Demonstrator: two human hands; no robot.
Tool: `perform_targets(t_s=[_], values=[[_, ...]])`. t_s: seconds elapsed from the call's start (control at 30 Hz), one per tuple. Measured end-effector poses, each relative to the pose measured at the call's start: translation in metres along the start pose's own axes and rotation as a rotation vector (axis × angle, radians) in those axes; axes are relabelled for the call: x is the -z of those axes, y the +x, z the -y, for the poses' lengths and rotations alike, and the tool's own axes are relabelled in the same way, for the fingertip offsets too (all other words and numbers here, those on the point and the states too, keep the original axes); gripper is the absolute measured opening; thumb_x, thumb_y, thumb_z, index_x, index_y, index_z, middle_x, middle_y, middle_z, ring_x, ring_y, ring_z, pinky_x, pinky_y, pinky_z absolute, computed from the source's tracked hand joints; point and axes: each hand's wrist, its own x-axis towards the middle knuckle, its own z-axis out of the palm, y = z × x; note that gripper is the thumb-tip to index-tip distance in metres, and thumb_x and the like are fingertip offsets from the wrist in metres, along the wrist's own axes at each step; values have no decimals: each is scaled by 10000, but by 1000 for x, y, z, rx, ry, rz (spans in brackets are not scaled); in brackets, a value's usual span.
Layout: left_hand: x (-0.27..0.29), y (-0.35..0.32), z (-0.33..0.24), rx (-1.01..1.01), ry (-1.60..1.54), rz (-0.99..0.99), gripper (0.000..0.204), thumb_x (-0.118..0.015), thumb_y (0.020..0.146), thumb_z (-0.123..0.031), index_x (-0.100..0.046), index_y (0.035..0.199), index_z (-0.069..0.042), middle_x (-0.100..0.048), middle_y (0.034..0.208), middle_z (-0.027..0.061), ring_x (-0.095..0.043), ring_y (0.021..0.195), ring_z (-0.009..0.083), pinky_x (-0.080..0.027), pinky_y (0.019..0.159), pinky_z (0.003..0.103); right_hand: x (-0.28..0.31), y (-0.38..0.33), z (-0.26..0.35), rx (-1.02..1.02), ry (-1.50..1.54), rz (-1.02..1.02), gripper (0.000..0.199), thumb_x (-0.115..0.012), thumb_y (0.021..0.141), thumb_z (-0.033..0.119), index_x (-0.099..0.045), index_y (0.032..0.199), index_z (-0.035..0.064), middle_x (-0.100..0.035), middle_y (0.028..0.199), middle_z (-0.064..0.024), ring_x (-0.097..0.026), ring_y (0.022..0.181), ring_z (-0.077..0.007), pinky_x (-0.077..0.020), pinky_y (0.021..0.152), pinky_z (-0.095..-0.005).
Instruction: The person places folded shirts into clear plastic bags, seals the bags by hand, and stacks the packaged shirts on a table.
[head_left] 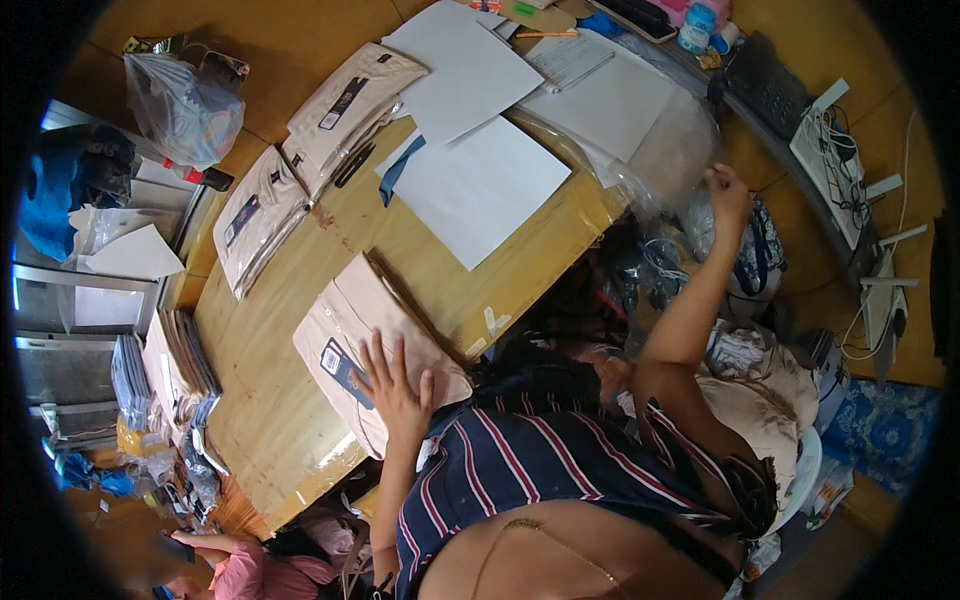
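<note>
My left hand (395,385) lies flat with fingers spread on a folded beige garment (340,330) that carries a dark hang tag (340,368). The garment rests on the near edge of the wooden table (270,400). My right hand (725,192) is stretched out to the table's right edge, its fingers curled into a heap of clear plastic bags (670,160). My striped shirt (540,460) fills the lower middle of the view.
White sheets (480,185) lie mid-table. Two bagged beige garments (350,100) (255,215) sit at the far left, with a filled plastic bag (185,105) beyond them. Garment stacks (175,360) line the left edge. Cables and white boxes (840,170) sit right. A person in pink (240,570) is at bottom left.
</note>
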Motion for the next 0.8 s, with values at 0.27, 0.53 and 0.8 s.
perform_targets(t_s=[0.27,0.53,0.8], values=[[-16,102,-56,-331,-309,-133,486,-568,736,-145,-394,1186,-88,-386,1201,147,-358,1104,331,-302,895,400,-25,-6,76,539,-234,259,105,-576,688,169,-634,732,93,-607,794,-101,-566,784,-269,-423,694,-353],[-96,288,-31,574,-1391,167,568,-604,763,-282,-290,1178,-56,-502,903,117,-538,682,196,-469,571,308,2,43,103,477,-138,681,195,-633,655,245,-620,722,62,-598,724,-136,-574,689,-295,-437,629,-370],[-114,380,-55,691,-1863,297,162,-546,800,-122,-452,914,-56,-511,829,75,-537,746,196,-506,603,313,-73,-53,147,886,99,783,559,-645,667,178,-440,1185,128,-443,1186,-146,-403,1115,-269,-329,910,-366]])
